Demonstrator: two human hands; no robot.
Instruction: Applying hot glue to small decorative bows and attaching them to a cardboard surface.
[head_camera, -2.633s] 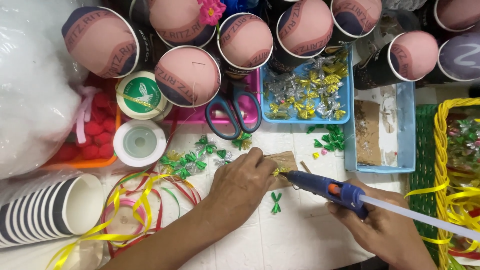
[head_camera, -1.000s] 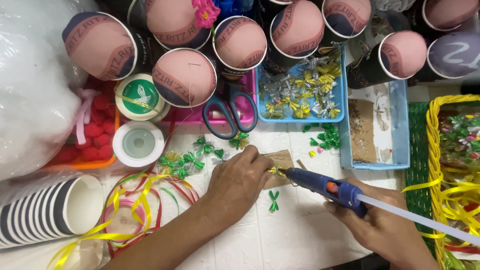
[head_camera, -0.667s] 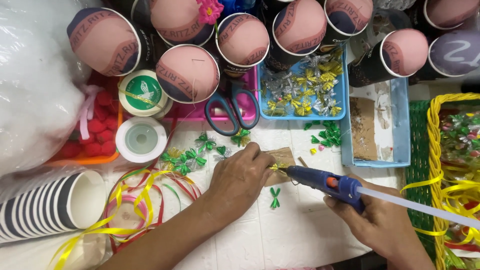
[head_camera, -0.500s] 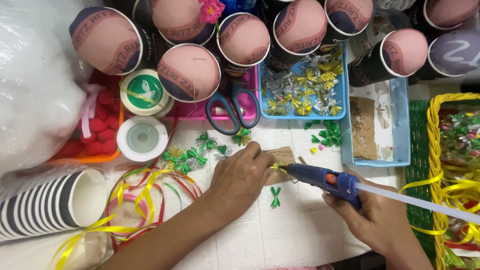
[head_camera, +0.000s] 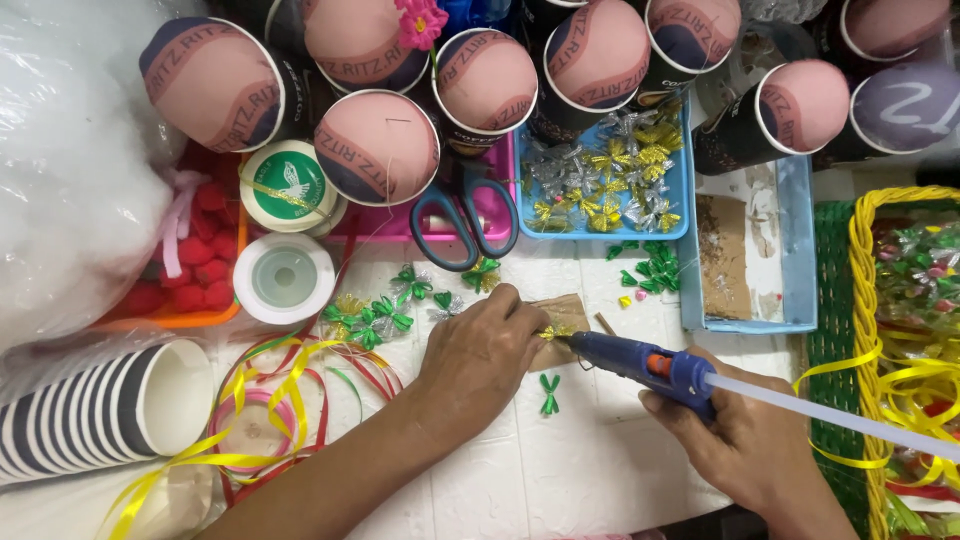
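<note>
**Gluing a small gold bow at a crowded craft table**

Seen from above, the person's left hand (head_camera: 480, 355) lies palm down on the white table (head_camera: 560, 470), fingers curled close together and pinching a small gold foil bow (head_camera: 553, 331) against a scrap of brown cardboard (head_camera: 567, 312). The right hand (head_camera: 745, 440) is wrapped around the grip of a blue glue gun (head_camera: 645, 362), whose tip meets the bow at the left fingertips. A clear glue stick (head_camera: 830, 412) juts from the back of the gun toward the right edge.

Just below the tip, a green foil bow (head_camera: 549, 393) lies alone on the table. More green and gold bows (head_camera: 375, 312) are scattered to the left of the left hand, near loops of red, yellow and green ribbon (head_camera: 280, 385).

Above the hands, teal-handled scissors (head_camera: 463, 222) rest partly on a pink tray (head_camera: 400, 222). Beside it a blue tray (head_camera: 680, 200) holds silver and gold bows. Paper cups with pink domed tops (head_camera: 378, 148) stand along the far edge. A stack of striped paper cups (head_camera: 100, 410) lies on its side at lower left, and a yellow and green woven basket (head_camera: 860, 300) sits at the right.
</note>
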